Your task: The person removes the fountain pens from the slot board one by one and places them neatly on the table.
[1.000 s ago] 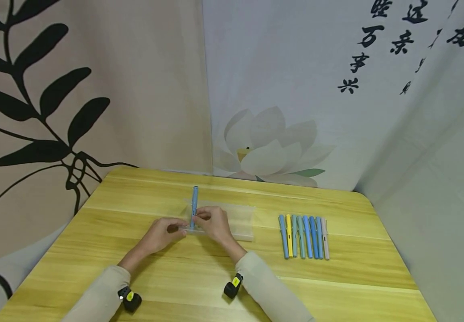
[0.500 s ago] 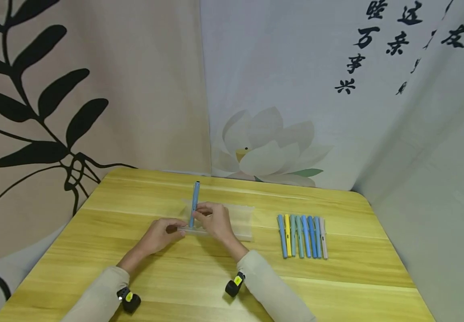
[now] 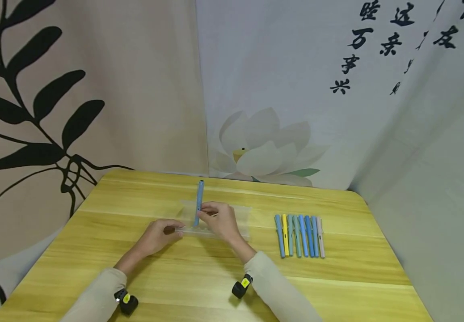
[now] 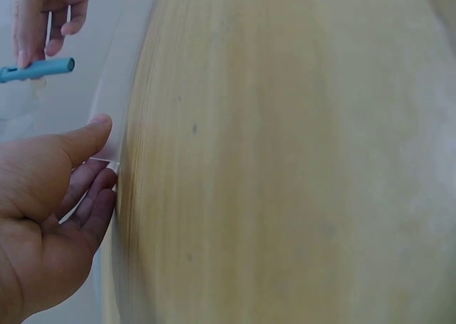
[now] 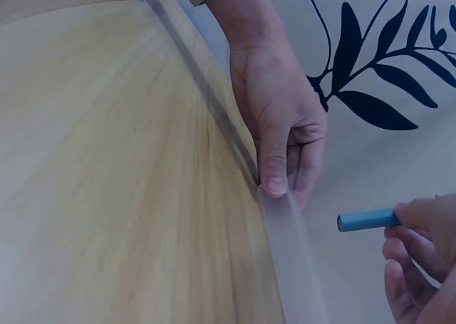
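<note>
My right hand [image 3: 221, 219] pinches a blue pen [image 3: 200, 197] between thumb and fingers. The pen stands nearly upright, its lower end near the front edge of a flat, clear plastic sleeve [image 3: 242, 220] lying on the table. Whether the pen's tip is inside the sleeve or in front of it, I cannot tell. My left hand [image 3: 160, 235] pinches the sleeve's near left corner. In the left wrist view, thumb and fingers of the left hand [image 4: 50, 210] grip that edge. From the right wrist, the pen [image 5: 367, 219] points out of the right hand [image 5: 424, 260], apart from the left.
To the right lies a side-by-side row of several pens [image 3: 297, 236] in blue, yellow, green and pale pinkish grey. The wooden table [image 3: 348, 277] ends at the back against printed curtains [image 3: 280, 89].
My right hand has shifted a little to the right with the pen, and the pen's lower end has risen slightly. The left hand keeps its hold on the sleeve's corner.
</note>
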Action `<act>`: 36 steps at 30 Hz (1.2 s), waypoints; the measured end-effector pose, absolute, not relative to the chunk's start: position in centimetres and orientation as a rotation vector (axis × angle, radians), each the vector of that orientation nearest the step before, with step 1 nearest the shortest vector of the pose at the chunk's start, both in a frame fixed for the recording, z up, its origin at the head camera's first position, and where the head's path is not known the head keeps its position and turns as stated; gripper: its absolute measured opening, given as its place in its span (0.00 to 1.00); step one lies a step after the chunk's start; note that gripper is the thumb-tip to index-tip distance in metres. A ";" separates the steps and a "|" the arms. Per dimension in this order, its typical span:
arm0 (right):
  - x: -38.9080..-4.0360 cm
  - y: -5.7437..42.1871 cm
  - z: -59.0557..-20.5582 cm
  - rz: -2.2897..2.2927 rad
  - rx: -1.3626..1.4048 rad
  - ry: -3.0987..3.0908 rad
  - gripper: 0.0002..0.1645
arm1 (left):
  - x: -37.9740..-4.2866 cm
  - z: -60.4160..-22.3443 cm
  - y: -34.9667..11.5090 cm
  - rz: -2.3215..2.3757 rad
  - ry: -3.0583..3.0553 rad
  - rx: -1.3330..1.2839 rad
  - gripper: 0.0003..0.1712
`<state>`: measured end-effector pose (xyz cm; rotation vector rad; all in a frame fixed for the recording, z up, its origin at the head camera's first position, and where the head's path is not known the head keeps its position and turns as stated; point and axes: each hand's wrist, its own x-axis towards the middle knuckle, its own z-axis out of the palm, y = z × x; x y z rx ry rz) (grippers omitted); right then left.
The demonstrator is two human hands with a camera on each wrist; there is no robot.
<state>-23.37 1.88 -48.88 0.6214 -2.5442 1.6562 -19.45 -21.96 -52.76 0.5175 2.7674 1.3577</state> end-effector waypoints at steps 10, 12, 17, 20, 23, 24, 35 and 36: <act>-22.8 4.2 -48.1 1.621 0.621 -2.530 0.14 | -19.4 -52.9 -22.1 1.365 2.777 0.532 0.15; -22.8 4.6 -48.1 1.614 0.617 -2.534 0.14 | -19.4 -52.9 -22.1 1.372 2.773 0.528 0.15; -22.5 5.7 -47.9 1.608 0.608 -2.530 0.14 | -19.4 -52.9 -22.0 1.365 2.780 0.514 0.15; -22.3 6.5 -47.8 1.600 0.597 -2.526 0.14 | -19.4 -52.9 -21.9 1.356 2.787 0.504 0.14; -22.0 7.3 -47.8 1.592 0.571 -2.526 0.13 | -19.5 -52.9 -21.8 1.339 2.795 0.502 0.15; -22.0 7.6 -47.8 1.591 0.557 -2.528 0.13 | -19.5 -52.9 -21.8 1.336 2.795 0.501 0.15; -21.4 10.2 -47.7 1.585 0.450 -2.527 0.12 | -19.6 -53.0 -21.9 1.337 2.793 0.491 0.15; -21.3 10.4 -47.7 1.581 0.445 -2.528 0.12 | -19.6 -53.1 -21.9 1.338 2.793 0.492 0.15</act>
